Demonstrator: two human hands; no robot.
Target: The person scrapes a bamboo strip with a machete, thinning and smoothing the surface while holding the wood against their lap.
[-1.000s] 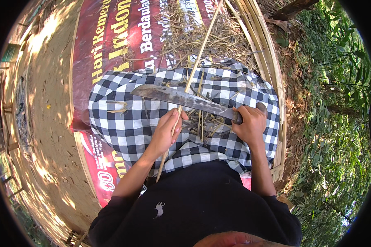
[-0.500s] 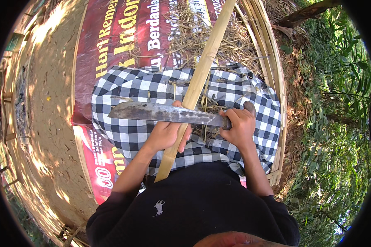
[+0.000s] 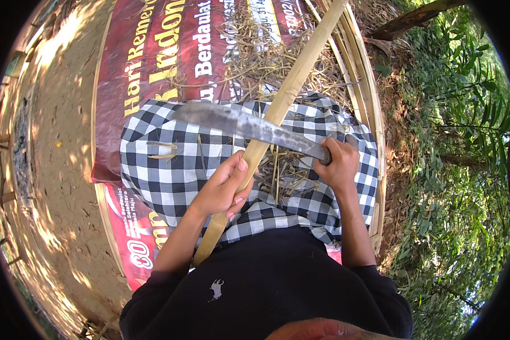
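My left hand is wrapped round a long split bamboo strip, which slants from my waist up to the far right. In my right hand is the handle of a machete. Its long dark blade points left and lies across the strip, just beyond my left hand; the blade's tip is blurred. Whether the edge bites into the bamboo cannot be made out. Beneath both hands, a black-and-white checked cloth covers my lap, with thin bamboo shavings scattered on it.
A red printed banner lies under and beyond the cloth, strewn with more shavings. Bamboo slats edge the platform on the right. Bare earth lies to the left, green plants to the right.
The machete has moved away from me along the strip, and its tip has swung farther out. My left hand and the strip's near end have shifted slightly left and nearer me.
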